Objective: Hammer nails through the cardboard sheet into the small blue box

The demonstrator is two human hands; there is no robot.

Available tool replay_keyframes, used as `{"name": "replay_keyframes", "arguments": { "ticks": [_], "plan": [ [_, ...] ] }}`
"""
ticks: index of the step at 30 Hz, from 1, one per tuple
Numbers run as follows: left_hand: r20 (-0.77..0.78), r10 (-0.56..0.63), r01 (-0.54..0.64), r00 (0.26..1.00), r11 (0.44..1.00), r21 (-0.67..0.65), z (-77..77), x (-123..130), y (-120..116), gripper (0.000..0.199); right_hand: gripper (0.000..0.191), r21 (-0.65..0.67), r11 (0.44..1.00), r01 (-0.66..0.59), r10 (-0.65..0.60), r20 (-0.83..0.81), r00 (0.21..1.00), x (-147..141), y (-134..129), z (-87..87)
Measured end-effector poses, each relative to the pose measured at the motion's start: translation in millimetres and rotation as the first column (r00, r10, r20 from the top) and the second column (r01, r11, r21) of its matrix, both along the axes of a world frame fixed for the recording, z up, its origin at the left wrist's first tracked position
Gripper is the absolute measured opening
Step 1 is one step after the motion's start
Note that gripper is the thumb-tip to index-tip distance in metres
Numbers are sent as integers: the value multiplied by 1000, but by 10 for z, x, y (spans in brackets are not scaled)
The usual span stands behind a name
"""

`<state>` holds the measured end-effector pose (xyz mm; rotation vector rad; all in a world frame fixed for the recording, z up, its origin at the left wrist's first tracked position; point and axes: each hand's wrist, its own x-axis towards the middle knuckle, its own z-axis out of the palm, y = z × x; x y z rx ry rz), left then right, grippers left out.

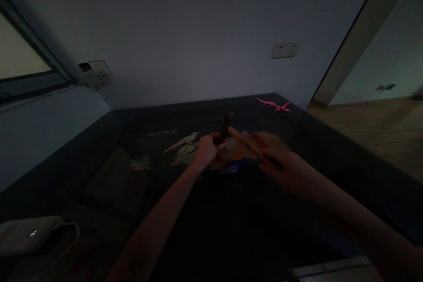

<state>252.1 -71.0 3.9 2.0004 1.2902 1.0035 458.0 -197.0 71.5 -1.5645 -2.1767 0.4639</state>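
Observation:
My right hand [280,165] is wrapped round the wooden handle of a hammer [244,141], whose dark head is raised at the handle's far end. Beside that head, my left hand [209,149] is closed with its fingers pinched; what it holds is too dark and small to make out. Beneath both hands lies a patterned tan package [272,141] with red lettering. A blue item with a white label [231,168] shows under the package's near edge. A few thin sticks or nails [243,183] lie just in front of it.
The dark tabletop [132,119] bears a bird picture [183,147]. A pink ribbon-like item [276,105] lies at the back right. A white device with a cable [29,234] is at the lower left. Walls with sockets [286,50] stand behind and at the left.

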Motion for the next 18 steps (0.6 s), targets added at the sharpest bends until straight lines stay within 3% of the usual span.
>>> {"name": "replay_keyframes", "arguments": {
  "ticks": [3, 8, 15, 18],
  "plan": [
    [1, -2, 2, 1000, 1000, 10, 14, 3, -12, 5, 23, 27, 1000, 8, -7, -16, 1000, 4, -6, 7],
    [-44, 0, 2, 999, 999, 37, 28, -19, -23, 14, 24, -40, 999, 6, -6, 8, 1000, -15, 24, -60],
    [20, -15, 14, 1000, 999, 31, -31, -9, 18, 6, 20, 37, 999, 3, -1, -40, 999, 5, 15, -4],
    [-14, -2, 2, 1000, 1000, 28, -20, -13, 15, 12, 23, -5, 1000, 1, -1, -27, 1000, -7, 30, -59]
  ]
}}
